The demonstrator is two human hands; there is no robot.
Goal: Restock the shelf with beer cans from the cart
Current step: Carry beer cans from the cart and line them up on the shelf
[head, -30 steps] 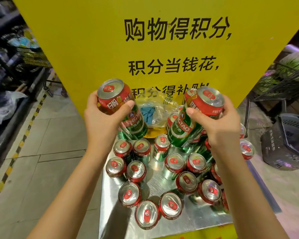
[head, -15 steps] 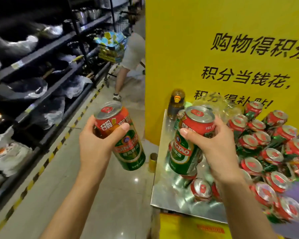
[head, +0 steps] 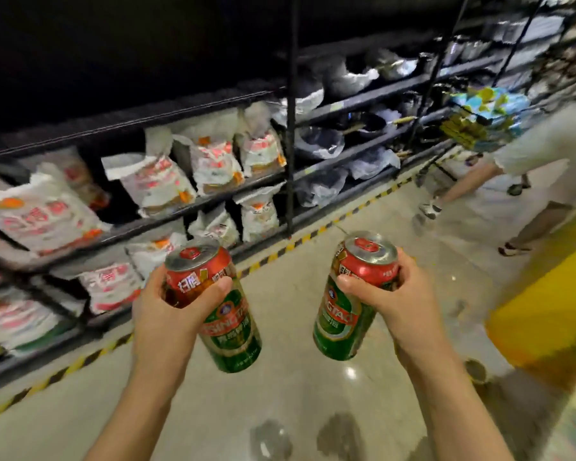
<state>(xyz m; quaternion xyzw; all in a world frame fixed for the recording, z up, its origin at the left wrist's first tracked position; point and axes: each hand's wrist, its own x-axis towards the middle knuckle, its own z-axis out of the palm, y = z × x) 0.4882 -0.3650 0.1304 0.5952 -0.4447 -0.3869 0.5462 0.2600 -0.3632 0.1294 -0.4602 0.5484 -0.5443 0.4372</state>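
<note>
Each hand grasps one can, left hand [head: 167, 307] the left can [head: 213, 307] and right hand [head: 396, 301] the right can [head: 353, 294], and a can may slip and fall on the floor, because the shelf [head: 180, 211] at ten o'clock shows only bags.

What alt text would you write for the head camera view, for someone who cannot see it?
A person's left hand and right hand each grip a red-and-green beer can, the left can and the right can, above a shiny floor. Ahead, dark metal shelves hold white bags.
</note>
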